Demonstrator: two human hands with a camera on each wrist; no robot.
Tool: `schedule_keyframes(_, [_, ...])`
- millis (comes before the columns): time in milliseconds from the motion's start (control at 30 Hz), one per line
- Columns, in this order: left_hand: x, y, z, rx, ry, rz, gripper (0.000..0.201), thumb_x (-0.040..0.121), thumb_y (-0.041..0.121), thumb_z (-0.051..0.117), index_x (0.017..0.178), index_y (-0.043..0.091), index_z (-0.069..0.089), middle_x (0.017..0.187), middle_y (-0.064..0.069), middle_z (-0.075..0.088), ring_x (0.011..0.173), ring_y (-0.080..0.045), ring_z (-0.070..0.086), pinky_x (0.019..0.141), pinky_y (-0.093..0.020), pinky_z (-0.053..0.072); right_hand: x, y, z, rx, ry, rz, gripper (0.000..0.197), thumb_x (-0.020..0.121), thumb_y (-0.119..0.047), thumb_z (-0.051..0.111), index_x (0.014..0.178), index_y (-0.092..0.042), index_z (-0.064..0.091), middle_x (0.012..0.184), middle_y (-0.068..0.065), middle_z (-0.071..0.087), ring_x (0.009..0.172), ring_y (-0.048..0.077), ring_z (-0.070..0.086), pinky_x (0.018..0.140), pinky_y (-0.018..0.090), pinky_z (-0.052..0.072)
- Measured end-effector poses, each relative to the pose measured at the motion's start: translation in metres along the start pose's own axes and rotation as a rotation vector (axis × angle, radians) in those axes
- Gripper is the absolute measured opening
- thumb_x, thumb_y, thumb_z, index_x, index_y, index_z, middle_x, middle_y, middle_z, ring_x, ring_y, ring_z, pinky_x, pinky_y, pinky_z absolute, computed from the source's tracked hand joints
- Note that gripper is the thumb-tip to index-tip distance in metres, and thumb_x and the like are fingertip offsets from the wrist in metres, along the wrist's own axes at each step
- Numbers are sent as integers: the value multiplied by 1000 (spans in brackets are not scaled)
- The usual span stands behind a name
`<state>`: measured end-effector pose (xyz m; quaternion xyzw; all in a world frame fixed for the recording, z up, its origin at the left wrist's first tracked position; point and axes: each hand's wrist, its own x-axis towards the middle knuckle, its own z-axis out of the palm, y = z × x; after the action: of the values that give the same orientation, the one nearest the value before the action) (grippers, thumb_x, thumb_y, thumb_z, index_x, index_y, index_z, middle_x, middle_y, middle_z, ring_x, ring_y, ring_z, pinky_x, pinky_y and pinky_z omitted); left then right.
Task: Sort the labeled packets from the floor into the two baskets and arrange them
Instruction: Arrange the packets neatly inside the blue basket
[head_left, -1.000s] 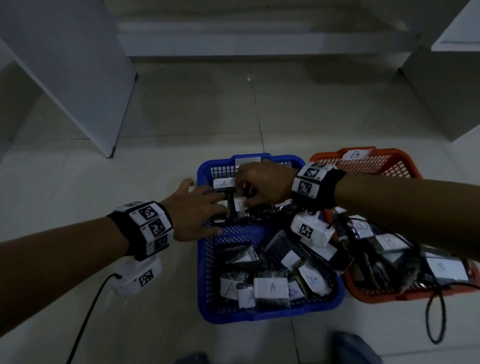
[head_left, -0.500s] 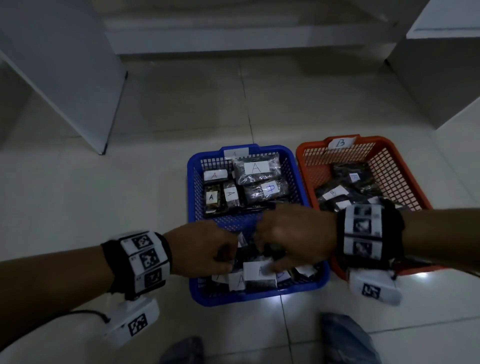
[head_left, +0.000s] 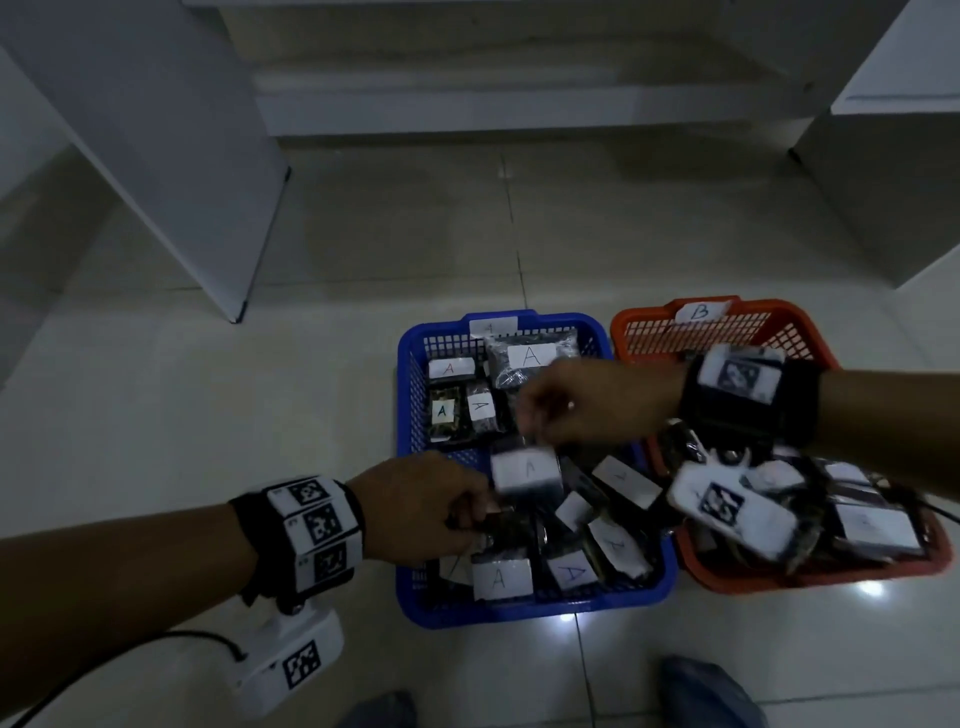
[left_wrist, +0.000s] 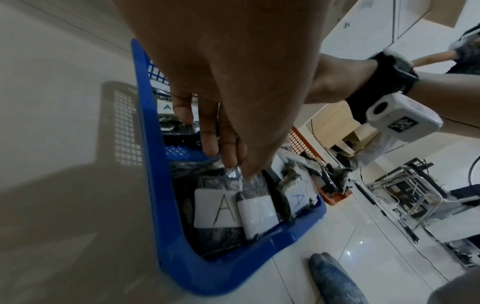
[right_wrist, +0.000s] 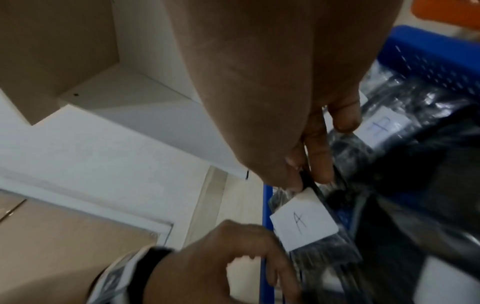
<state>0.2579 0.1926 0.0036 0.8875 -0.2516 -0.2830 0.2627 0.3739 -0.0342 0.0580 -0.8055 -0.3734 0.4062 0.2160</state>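
Note:
A blue basket (head_left: 519, 613) tagged A holds several dark packets with white A labels, a tidy row at its far end and a loose heap at its near end. To its right, an orange basket (head_left: 649, 322) tagged B holds several packets. My right hand (head_left: 532, 431) hovers over the blue basket and pinches the top edge of an A packet (head_left: 525, 470), which hangs blurred below it. The right wrist view shows that pinch (right_wrist: 302, 176) and the label (right_wrist: 303, 224). My left hand (head_left: 480, 512) grips a dark packet (left_wrist: 249, 185) in the near heap.
A white cabinet panel (head_left: 156, 156) stands at the left, another cabinet (head_left: 883, 182) at the right, and a low step (head_left: 519, 104) behind. Pale floor tiles (head_left: 260, 415) surround the baskets. A black cable (head_left: 104, 665) trails near my left wrist. My knees (head_left: 711, 696) are at the bottom edge.
Both hands came from the basket's far end to the near heap. My right hand has since risen from the heap with an A packet pinched, while my left hand stays low in it.

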Motion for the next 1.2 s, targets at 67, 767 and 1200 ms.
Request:
schedule_keyframes(67, [2,-6,-10,49,102,-20,12,90,35,66,98,27,63,91,14,65,78,-1,58,71,-19,48,24,4,-20,-38,164,-2,11,97,-13,60,105,-18,65,100,-7,67,90,8,66,78,25,54])
schedule_keyframes(767, [18,-61,-43,278,255,-29,12,91,41,61,99,33,62,99,17,63,95,-9,55,88,-35,33,134,3,-14,-520,232,-120,22,99,-15,57,115,-12,71,118,7,67,103,26,63,84,34,48])
schedule_keyframes(1200, [6,-4,-10,42,-100,102,11,92,38,65,99,29,66,81,19,63,72,2,58,67,-12,44,97,8,-20,-575,141,-127,21,99,-31,57,110,-21,72,120,1,62,103,19,62,86,42,55])
